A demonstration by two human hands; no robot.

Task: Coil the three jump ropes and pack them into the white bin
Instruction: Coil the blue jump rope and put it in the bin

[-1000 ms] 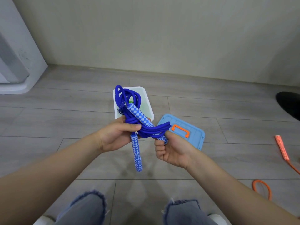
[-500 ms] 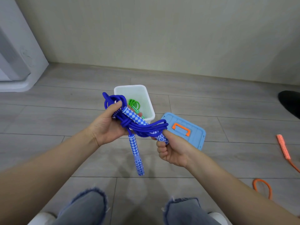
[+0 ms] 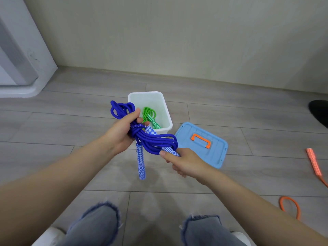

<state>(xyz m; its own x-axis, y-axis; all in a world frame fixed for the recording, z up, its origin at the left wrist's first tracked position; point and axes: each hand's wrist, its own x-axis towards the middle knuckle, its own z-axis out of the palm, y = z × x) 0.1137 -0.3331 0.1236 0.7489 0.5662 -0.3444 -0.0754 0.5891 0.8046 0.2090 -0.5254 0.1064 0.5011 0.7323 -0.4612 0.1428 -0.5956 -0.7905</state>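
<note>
A coiled blue jump rope [image 3: 156,141] hangs between my hands above the floor, just in front of the white bin [image 3: 166,112]. My left hand [image 3: 122,132] grips the bundle at its knotted middle, loops sticking out to the upper left. One blue-and-white handle [image 3: 141,162] dangles straight down. My right hand [image 3: 184,160] is closed on the other handle and the loop ends. A green jump rope [image 3: 150,116] lies coiled inside the bin. The orange jump rope [image 3: 314,162] lies uncoiled on the floor at the far right.
The bin's light blue lid [image 3: 204,144] with an orange handle lies flat on the floor right of the bin. A white appliance base [image 3: 19,68] stands at the far left against the wall. A dark object [image 3: 319,112] sits at the right edge. My knees show below.
The blue bundle has shifted left and down off the bin, uncovering the green rope inside. My right hand has slid lower along the handle.
</note>
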